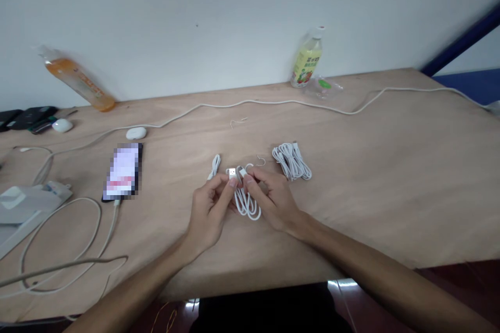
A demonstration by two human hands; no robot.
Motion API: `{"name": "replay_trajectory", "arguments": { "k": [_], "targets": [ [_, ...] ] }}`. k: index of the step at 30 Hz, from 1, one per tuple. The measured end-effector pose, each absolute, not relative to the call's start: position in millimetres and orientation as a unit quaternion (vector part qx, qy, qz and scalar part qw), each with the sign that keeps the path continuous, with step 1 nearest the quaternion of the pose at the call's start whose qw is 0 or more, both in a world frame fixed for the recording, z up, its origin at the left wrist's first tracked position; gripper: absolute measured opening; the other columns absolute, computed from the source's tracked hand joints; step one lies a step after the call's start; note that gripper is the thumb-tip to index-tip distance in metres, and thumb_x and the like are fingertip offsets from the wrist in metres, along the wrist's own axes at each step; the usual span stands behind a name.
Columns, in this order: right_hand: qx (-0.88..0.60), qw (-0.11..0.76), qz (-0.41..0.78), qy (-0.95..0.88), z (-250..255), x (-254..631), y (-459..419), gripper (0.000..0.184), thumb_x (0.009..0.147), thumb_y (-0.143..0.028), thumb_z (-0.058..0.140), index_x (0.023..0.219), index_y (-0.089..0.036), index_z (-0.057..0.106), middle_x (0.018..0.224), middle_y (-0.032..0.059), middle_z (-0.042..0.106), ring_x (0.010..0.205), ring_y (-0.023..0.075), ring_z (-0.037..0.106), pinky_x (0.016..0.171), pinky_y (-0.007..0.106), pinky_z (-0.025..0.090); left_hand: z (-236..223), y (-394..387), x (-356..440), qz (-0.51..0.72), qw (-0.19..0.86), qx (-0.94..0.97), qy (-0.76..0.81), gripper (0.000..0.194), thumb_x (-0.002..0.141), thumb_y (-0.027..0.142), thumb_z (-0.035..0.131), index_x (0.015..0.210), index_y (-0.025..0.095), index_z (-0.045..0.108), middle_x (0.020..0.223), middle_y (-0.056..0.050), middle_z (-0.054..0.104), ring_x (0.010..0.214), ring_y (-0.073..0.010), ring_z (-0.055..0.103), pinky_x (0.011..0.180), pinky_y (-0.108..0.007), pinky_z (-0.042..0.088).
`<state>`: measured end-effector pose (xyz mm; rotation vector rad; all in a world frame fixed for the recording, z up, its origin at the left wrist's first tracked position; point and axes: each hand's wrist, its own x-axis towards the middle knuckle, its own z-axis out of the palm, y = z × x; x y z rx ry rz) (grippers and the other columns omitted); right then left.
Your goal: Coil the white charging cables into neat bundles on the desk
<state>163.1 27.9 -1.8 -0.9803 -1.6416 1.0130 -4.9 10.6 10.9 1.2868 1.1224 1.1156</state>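
A coiled white USB cable (247,205) hangs between my two hands over the middle of the table. My left hand (211,205) pinches it near a USB plug, whose metal end faces up. Closed on the same cable, my right hand (273,195) grips a second white end beside that plug. Just beyond my left fingers lies a small white cable bundle (214,165), partly hidden by the hand. To the right of my right hand rests a larger bundle of white cables (292,160). A short twist tie (261,161) sits behind my fingers.
On the left are a phone (122,171) with a charging cable, a white earbud case (136,133) and a white power strip (23,213). A long white cord (250,102) crosses the back. An orange bottle (80,83) and a yellow-labelled bottle (307,62) lean against the wall.
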Motion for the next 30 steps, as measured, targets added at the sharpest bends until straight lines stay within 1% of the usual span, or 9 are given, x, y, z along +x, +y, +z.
{"name": "replay_trajectory", "arguments": {
  "k": [10, 19, 30],
  "targets": [
    [-0.401, 0.477, 0.407, -0.668, -3.3, 162.0, 28.6, 0.034, 0.107, -0.033, 0.051, 0.074, -0.025, 0.047, 0.066, -0.0042, 0.05, 0.059, 0.013, 0.046, 0.057, 0.029, 0.035, 10.1, 11.1, -4.9, 0.469, 0.523, 0.538, 0.466, 0.031, 0.102, 0.045, 0.072, 0.092, 0.017, 0.079, 0.072, -0.001, 0.076, 0.059, -0.0129, 0.067, 0.059, -0.021, 0.061],
    [-0.402, 0.472, 0.404, -0.673, -3.9, 163.1, 28.5, 0.035, 0.106, -0.033, 0.052, 0.072, -0.025, 0.045, 0.065, -0.0047, 0.047, 0.058, 0.0126, 0.043, 0.056, 0.03, 0.034, 11.0, 10.9, -5.7, 0.467, 0.516, 0.538, 0.475, 0.032, 0.101, 0.046, 0.072, 0.089, 0.017, 0.079, 0.07, 0.0, 0.07, 0.058, -0.0125, 0.064, 0.057, -0.022, 0.06],
    [-0.404, 0.472, 0.399, -0.675, -1.8, 161.4, 29.7, 0.034, 0.104, -0.031, 0.053, 0.071, -0.025, 0.044, 0.064, -0.0053, 0.046, 0.057, 0.0122, 0.041, 0.056, 0.029, 0.032, 12.3, 11.7, -5.2, 0.466, 0.515, 0.537, 0.478, 0.034, 0.1, 0.049, 0.073, 0.087, 0.017, 0.076, 0.07, 0.0, 0.07, 0.059, -0.0134, 0.065, 0.057, -0.023, 0.061]
  ]
}}
